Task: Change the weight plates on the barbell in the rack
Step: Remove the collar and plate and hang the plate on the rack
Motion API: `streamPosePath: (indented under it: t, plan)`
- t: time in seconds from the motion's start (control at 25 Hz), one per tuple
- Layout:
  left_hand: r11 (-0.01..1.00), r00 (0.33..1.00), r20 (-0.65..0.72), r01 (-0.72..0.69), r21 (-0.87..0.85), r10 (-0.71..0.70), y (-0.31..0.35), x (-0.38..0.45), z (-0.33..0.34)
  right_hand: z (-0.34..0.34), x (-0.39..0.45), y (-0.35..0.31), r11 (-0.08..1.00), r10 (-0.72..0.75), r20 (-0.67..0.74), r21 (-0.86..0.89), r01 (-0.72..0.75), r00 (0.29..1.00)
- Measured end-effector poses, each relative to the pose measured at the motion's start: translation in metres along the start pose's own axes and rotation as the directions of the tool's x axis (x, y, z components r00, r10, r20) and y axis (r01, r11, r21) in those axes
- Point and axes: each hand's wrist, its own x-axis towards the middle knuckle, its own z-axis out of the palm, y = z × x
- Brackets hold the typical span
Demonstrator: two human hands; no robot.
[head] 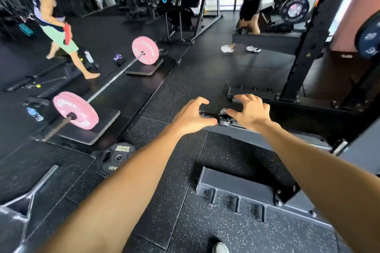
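Both hands out, left hand (192, 116) and right hand (249, 112) half curled, holding nothing. Between them: black collar clip (224, 118) on bar end (205, 114). Small, hard, light; squeeze sides. Heavy 20 plate (369, 40) at 2 o'clock.

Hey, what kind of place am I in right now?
A gym, most likely its free-weights area: a barbell with pink bumper plates lies on the rubber floor, a black power rack stands at right, and a 10 kg plate lies nearby.
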Motion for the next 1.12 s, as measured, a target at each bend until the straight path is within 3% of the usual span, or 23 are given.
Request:
streamPosePath:
  t: [0.2,0.48,0.76,1.12]
  plan:
    - [0.99,0.987,-0.081,-0.142,-0.013,0.14,0.046,-0.109,-0.028,-0.068,-0.116,-0.024,0.999,-0.013,-0.083,-0.037,0.01,0.996]
    - [0.962,0.957,-0.118,-0.27,-0.037,0.264,0.138,-0.194,-0.06,-0.167,-0.229,-0.034,0.995,0.0,-0.17,-0.094,-0.016,0.985]
    - [0.883,0.888,-0.08,-0.458,-0.099,0.452,0.262,-0.237,-0.037,-0.268,-0.316,0.016,0.989,0.097,-0.285,-0.076,-0.123,0.954]
    - [0.835,0.848,-0.153,-0.528,-0.158,0.507,0.379,-0.269,-0.009,-0.37,-0.386,0.101,0.98,0.135,-0.338,-0.096,-0.177,0.931]
